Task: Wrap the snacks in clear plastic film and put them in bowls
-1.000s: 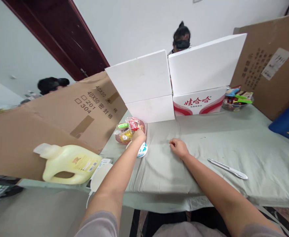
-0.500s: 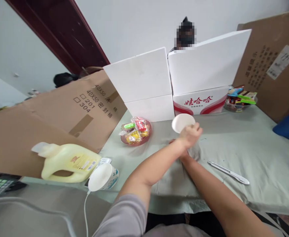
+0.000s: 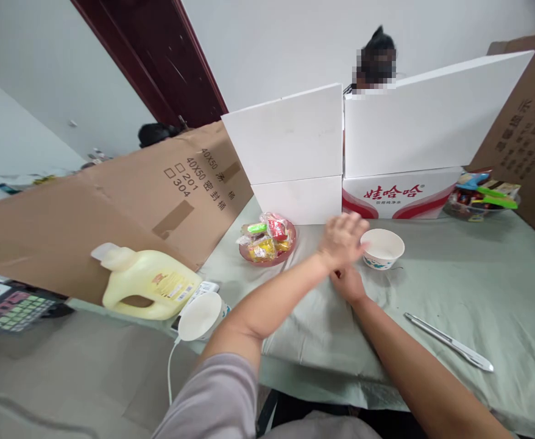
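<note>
A white paper bowl (image 3: 381, 263) with a blue-green pattern stands upright on the cloth-covered table, just right of my left hand (image 3: 342, 239). That hand is open, fingers spread, its fingertips at or very near the bowl's rim; contact is unclear. Below it, close to the tabletop, my right hand (image 3: 350, 285) is closed with the fingers curled in. Part of the right hand is hidden behind the left, and what it holds, if anything, cannot be made out. To the right of my right forearm lies a silver pen-like utility knife (image 3: 448, 341).
At left stand a pink bowl of wrapped snacks (image 3: 267, 263), a yellow detergent jug (image 3: 151, 286) and another paper bowl (image 3: 202, 316) beside a cable. White boxes (image 3: 295, 146) form a wall at the back, a person behind them. A clear snack bowl (image 3: 478, 210) is back right.
My left hand has let go of the paper bowl, which was tilted in its grip and now stands on the table. Its fingers have spread. The camera view has shifted left.
</note>
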